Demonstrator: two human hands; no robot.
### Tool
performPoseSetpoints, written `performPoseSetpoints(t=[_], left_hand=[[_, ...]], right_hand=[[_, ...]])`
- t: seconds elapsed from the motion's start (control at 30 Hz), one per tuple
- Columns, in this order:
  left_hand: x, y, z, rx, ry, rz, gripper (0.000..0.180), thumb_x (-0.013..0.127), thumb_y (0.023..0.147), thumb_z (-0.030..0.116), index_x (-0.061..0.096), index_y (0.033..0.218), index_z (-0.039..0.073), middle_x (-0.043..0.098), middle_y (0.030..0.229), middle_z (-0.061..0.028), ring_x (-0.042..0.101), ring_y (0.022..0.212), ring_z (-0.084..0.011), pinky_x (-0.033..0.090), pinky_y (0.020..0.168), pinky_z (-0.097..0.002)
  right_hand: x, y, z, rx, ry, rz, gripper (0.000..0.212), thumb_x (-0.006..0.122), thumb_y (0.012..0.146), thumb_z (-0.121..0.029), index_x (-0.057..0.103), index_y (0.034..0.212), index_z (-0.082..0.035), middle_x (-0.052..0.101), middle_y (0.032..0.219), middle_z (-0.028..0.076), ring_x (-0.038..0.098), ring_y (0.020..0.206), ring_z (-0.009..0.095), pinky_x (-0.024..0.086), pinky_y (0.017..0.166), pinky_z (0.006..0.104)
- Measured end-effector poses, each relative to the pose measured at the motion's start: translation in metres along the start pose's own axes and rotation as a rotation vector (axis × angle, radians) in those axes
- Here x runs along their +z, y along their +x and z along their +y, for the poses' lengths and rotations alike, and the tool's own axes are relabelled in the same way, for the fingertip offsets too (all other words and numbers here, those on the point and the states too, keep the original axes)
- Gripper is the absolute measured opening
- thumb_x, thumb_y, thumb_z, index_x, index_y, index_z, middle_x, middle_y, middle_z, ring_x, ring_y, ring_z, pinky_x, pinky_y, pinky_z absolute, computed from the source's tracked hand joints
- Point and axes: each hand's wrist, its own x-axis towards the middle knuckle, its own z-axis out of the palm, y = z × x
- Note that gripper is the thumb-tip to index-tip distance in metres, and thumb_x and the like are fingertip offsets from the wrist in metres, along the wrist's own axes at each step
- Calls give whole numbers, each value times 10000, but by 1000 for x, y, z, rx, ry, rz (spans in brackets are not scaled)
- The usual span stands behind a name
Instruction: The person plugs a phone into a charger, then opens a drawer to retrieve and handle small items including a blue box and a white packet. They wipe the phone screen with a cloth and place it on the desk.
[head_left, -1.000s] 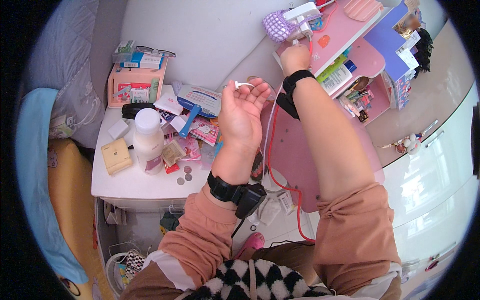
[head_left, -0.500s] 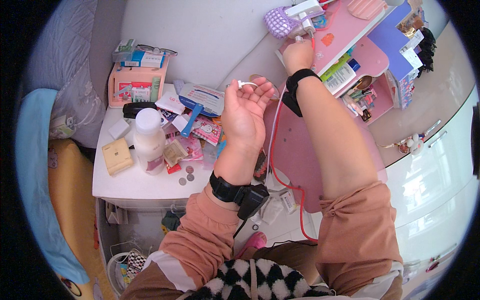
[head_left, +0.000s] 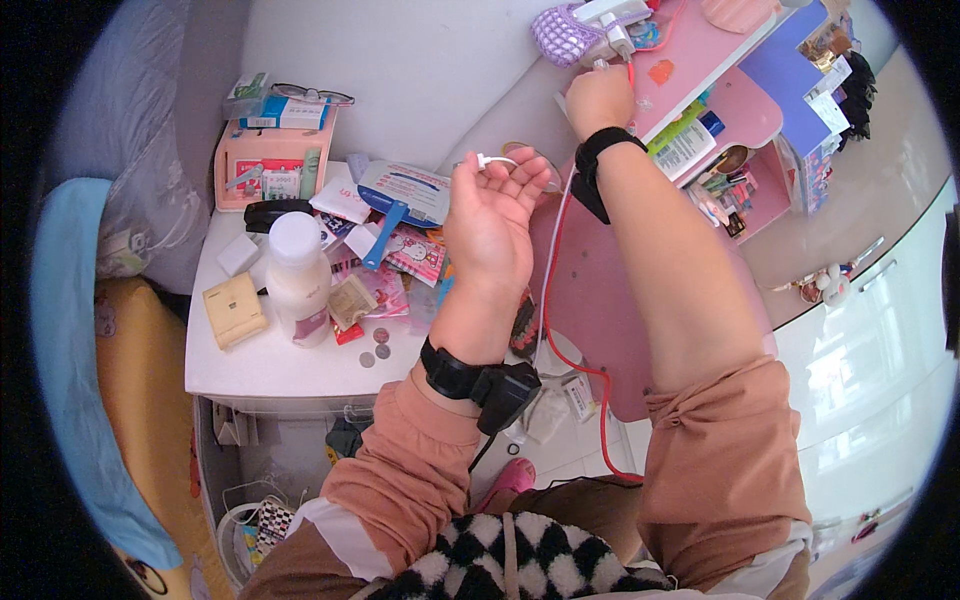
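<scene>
My left hand (head_left: pixel 492 215) is palm up with its fingers curled. Thumb and forefinger pinch the white plug end of a charging cable (head_left: pixel 486 160), whose thin lead loops over the fingers. Up at the pink desk's edge, my right hand (head_left: pixel 601 101) is closed in a fist, back of the hand towards me. A small pale piece shows at its fingertips; what it grips is mostly hidden. Just beyond it are a white charger (head_left: pixel 619 42) with a red cable (head_left: pixel 604 420) and a purple crocheted pouch (head_left: pixel 562 36). Black straps circle both wrists.
A white cabinet top (head_left: pixel 225 371) at left bears a white-capped bottle (head_left: pixel 298 285), a cream box (head_left: pixel 236 311), coins, packets and a blue-handled fan (head_left: pixel 385 236). Glasses (head_left: pixel 312 95) lie on a pink organiser (head_left: pixel 226 172). Bottles and cosmetics fill the pink desk shelf (head_left: pixel 745 100) at right.
The view has shifted slightly. My right fist has turned a little, so less of the pale piece at its fingertips shows. My left hand keeps its pinch on the charging cable.
</scene>
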Motion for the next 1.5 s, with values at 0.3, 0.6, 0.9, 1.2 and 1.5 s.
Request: performPoseSetpoints(t=[0.3, 0.6, 0.9, 1.2, 1.5], left_hand=[[-1, 1, 4, 12, 9, -13, 343, 422, 1057, 289, 494, 823, 49, 630, 1098, -244, 629, 1041, -307, 522, 985, -450], [-1, 0, 4, 7, 6, -26, 343, 422, 1057, 287, 496, 823, 47, 635, 1086, -236, 628, 1048, -305, 515, 994, -449], [1, -1, 6, 9, 21, -8, 340, 415, 1057, 286, 490, 826, 49, 625, 1108, -234, 623, 1053, -301, 514, 1002, -445], [0, 0, 6, 8, 28, -16, 348, 415, 1059, 291, 491, 820, 50, 629, 1088, -223, 623, 1049, -298, 520, 993, -447], [2, -1, 6, 7, 10, -4, 350, 415, 1058, 297, 490, 821, 50, 630, 1073, -223, 633, 1024, -299, 527, 975, -443]], right_hand=[[23, 23, 29, 21, -147, -110, 274, 468, 983, -179, 639, 1034, 29, 708, 945, 245, 691, 911, 397, 541, 753, 468], [6, 6, 3, 831, 1088, -302, 169, 463, 1040, -158, 515, 976, -11, 516, 811, 66, 476, 614, 173, 379, 495, 303], [6, 16, 16, 192, 293, -180, 239, 552, 1014, -138, 641, 976, 81, 717, 793, 177, 723, 647, 247, 547, 512, 327], [-6, 11, 10, 212, 102, -138, 323, 598, 934, -119, 539, 1191, 67, 674, 1125, 283, 661, 1071, 423, 523, 910, 490], [-13, -10, -9, 157, 23, -38, 345, 530, 946, -121, 490, 1207, 101, 639, 1163, 341, 631, 1106, 468, 489, 952, 503]])
